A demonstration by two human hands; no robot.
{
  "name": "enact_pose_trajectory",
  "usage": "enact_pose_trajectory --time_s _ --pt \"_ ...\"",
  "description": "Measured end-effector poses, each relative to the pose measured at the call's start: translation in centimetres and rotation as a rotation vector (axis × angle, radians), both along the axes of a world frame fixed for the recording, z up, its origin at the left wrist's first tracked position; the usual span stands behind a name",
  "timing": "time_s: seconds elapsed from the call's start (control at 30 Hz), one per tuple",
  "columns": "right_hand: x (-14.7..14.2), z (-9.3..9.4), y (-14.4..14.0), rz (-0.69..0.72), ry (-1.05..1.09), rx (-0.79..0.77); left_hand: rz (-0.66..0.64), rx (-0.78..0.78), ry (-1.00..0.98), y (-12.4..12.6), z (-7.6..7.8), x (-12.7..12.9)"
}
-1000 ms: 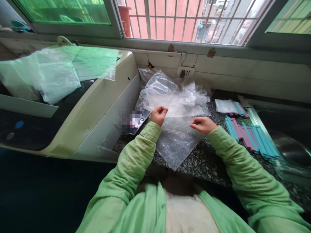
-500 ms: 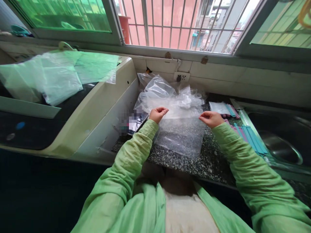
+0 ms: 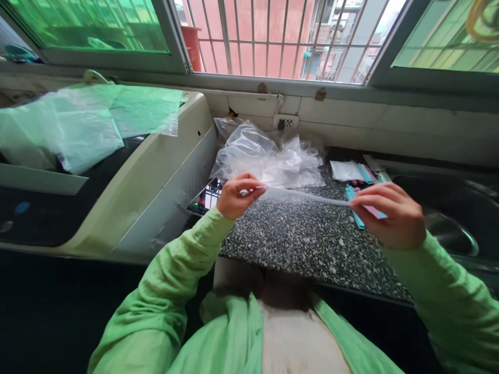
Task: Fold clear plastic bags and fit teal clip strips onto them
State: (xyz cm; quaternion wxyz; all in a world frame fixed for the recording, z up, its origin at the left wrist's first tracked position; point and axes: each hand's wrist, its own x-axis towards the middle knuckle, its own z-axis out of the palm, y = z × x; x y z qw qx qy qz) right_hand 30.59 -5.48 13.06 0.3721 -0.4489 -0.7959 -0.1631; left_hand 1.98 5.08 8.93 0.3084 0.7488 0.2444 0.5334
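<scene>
I hold a clear plastic bag (image 3: 304, 196) in the air above the speckled granite counter (image 3: 296, 244), seen almost edge-on as a thin taut strip. My left hand (image 3: 236, 195) pinches its left end. My right hand (image 3: 392, 215) pinches its right end, in front of the blue and pink sticks (image 3: 356, 208). Both arms wear light green sleeves.
A heap of clear plastic bags (image 3: 265, 156) lies at the back of the counter. A phone (image 3: 206, 196) rests at the counter's left edge beside a cream appliance (image 3: 156, 156) draped with plastic sheets (image 3: 78, 122). A steel sink (image 3: 452, 228) is at right. More packed sticks (image 3: 351, 170) lie behind.
The bag has been lifted off the counter and stretched flat between my hands. My right hand moved right and toward me; the view shifted slightly left.
</scene>
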Motion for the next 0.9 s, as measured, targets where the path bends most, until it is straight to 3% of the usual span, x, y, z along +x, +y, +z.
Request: enact_pose_trajectory --time_s 0.23,0.5,0.67,0.9 --pt "-0.7 -2.9 -2.3 0.185 -0.039 -0.296 -0.029 -0.003 0.210 -3.9 -3.9 -2.3" --pt "-1.1 -5.9 -3.4 0.309 -0.156 -0.527 -0.106 -0.041 0.358 -7.7 -8.9 -4.1" --pt "-1.0 -7.6 -3.2 0.315 -0.172 -0.656 -0.096 -0.007 0.433 -8.1 -9.3 -4.2" --pt "-0.5 -7.8 -2.2 0.308 -0.113 -0.743 -0.113 -0.041 0.576 -7.5 -8.5 -4.0"
